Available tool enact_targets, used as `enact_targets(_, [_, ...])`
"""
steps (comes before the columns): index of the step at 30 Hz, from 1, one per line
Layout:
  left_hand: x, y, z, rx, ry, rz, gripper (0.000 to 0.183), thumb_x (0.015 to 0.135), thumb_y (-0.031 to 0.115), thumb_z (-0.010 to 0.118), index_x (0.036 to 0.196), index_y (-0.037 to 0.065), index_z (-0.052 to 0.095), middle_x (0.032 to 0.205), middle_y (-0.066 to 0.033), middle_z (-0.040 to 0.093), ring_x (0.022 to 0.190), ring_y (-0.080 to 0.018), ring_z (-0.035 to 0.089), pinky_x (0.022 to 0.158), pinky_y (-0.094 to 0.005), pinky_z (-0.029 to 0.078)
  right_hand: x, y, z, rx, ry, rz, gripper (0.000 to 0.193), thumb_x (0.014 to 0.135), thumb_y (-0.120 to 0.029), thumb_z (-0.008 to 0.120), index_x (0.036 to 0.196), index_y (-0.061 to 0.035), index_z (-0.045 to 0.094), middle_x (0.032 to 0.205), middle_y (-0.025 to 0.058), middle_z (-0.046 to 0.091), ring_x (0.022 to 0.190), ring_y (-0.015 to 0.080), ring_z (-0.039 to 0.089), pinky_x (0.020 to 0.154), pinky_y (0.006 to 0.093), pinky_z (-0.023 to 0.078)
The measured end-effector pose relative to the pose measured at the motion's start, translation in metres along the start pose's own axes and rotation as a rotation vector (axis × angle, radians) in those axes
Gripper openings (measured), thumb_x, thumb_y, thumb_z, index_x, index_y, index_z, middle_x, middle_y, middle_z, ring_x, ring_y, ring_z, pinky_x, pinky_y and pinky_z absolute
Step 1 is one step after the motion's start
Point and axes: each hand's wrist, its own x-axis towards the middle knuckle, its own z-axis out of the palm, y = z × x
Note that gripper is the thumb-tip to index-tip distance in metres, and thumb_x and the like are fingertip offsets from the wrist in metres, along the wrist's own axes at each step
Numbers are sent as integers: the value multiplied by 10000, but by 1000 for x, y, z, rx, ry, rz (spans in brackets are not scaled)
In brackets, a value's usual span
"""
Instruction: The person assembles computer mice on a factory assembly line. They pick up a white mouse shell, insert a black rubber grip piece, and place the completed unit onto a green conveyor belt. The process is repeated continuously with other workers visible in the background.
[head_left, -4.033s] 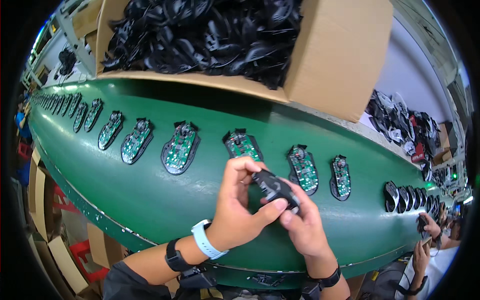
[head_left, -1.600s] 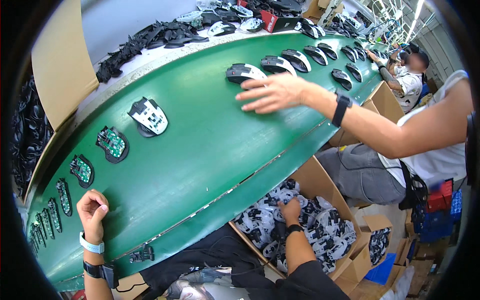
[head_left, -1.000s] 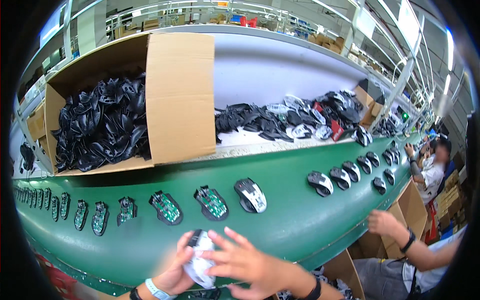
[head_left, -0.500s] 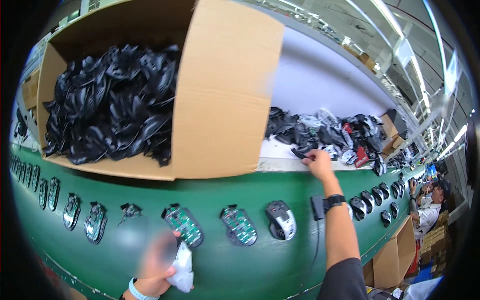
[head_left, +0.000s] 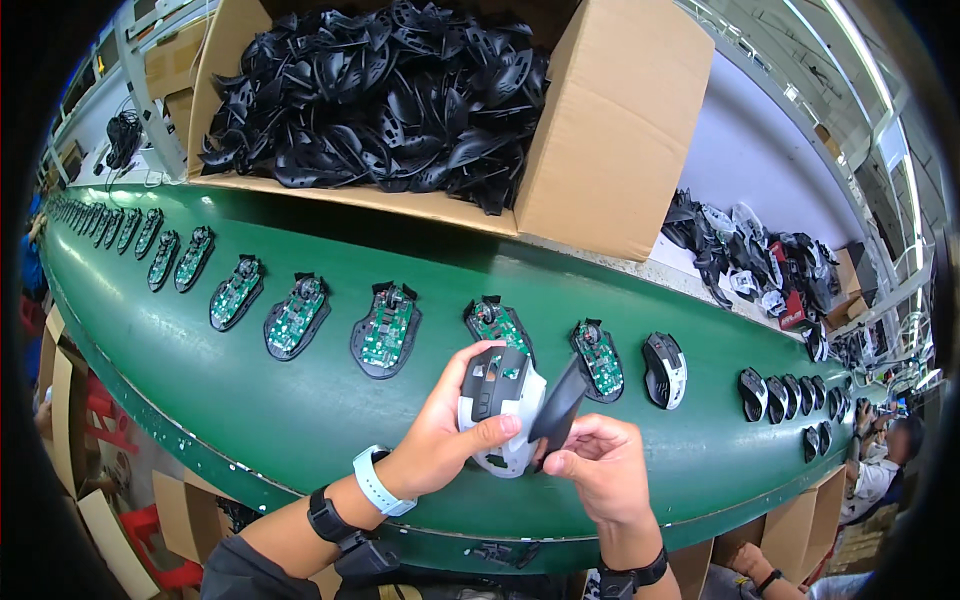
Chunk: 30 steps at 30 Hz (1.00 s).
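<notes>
In front of me, over the near side of the green table, my left hand [head_left: 447,418] grips a mouse shell [head_left: 483,400] in dark grey and white. Its thumb lies across the white lower part, and small cut-outs show in the dark top. My right hand [head_left: 608,472] pinches a curved black plastic side panel [head_left: 562,400] by its lower end. The panel stands nearly upright at the shell's right side; whether they touch I cannot tell. Just beyond are an opened mouse base with a green circuit board [head_left: 598,358] and a closed mouse [head_left: 664,370].
Along the green table [head_left: 300,410] runs a row of several opened mouse bases [head_left: 296,318]. A cardboard box [head_left: 625,130] of black panels [head_left: 385,95] stands behind. Mixed shell parts [head_left: 745,250] lie on the right shelf. Farther right are several closed mice [head_left: 775,398] and a person [head_left: 882,465].
My right hand has come back from the shelf parts with the black panel, to the shell. My left hand now holds the shell up higher, and the view has swung left.
</notes>
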Motion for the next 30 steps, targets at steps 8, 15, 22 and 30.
enact_targets(8, [-4, 9, 3, 25, -4, 16, 772, 966, 138, 731, 1559, 53, 243, 1367, -99, 527, 1222, -158, 557, 1038, -335, 472, 3, -1, 9, -9, -11, 16, 365, 821, 79, 809, 1140, 26, 640, 905, 84, 688, 776, 155, 706, 647, 287, 606])
enact_targets(15, [-4, 8, -1, 81, -11, -44, 859, 945, 219, 762, 1585, 51, 214, 1387, -104, 502, 1278, -178, 511, 1105, -351, 403, 4, 11, 18, 22, -53, 144, 343, 842, 53, 800, 1140, 21, 633, 1010, 109, 713, 884, 179, 708, 738, 317, 616])
enact_targets(22, [-6, 4, -13, -57, -227, -16, 985, 772, 21, 896, 1548, -2, 290, 1374, -112, 534, 1325, -204, 507, 1136, -383, 417, -3, 15, 38, 387, 0, -85, 469, 841, 39, 806, 1270, 19, 617, 1152, 124, 720, 1031, 205, 708, 941, 359, 580])
enact_targets(30, [-15, 2, -7, -108, -109, -86, 484, 883, -54, 752, 1336, -48, 580, 1260, -113, 682, 1181, -174, 648, 1048, -332, 525, -20, 7, 38, -141, 135, -303, 427, 779, -1, 881, 1149, 14, 669, 1285, 98, 581, 1177, 187, 613, 972, 351, 552])
